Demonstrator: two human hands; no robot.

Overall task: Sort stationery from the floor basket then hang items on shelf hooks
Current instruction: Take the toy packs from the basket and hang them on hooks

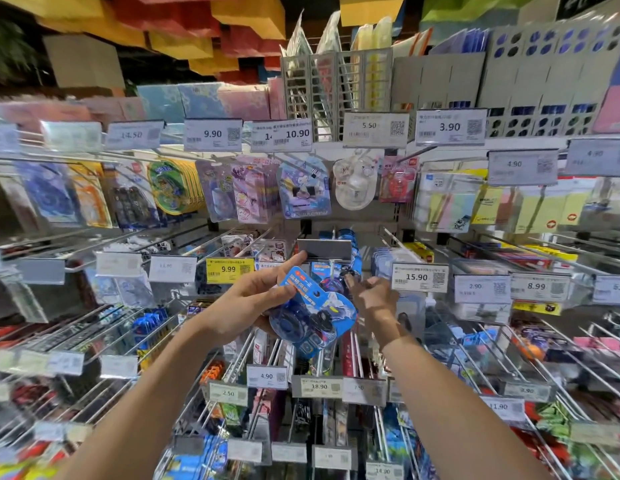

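My left hand grips a blue blister pack of tape rolls by its upper left edge, tilted in front of the middle shelf row. Just right of the pack, my right hand has its fingers loosely curled, the fingertips at the tip of a metal shelf hook where matching blue packs hang. A blank grey price-tag holder sits above that hook. The floor basket is out of view.
Rows of metal hooks with hanging stationery fill the whole wall. Price tags stick out toward me, such as the yellow 9.99 tag on the left and the 15.90 tag on the right. Sticky notes hang at upper right.
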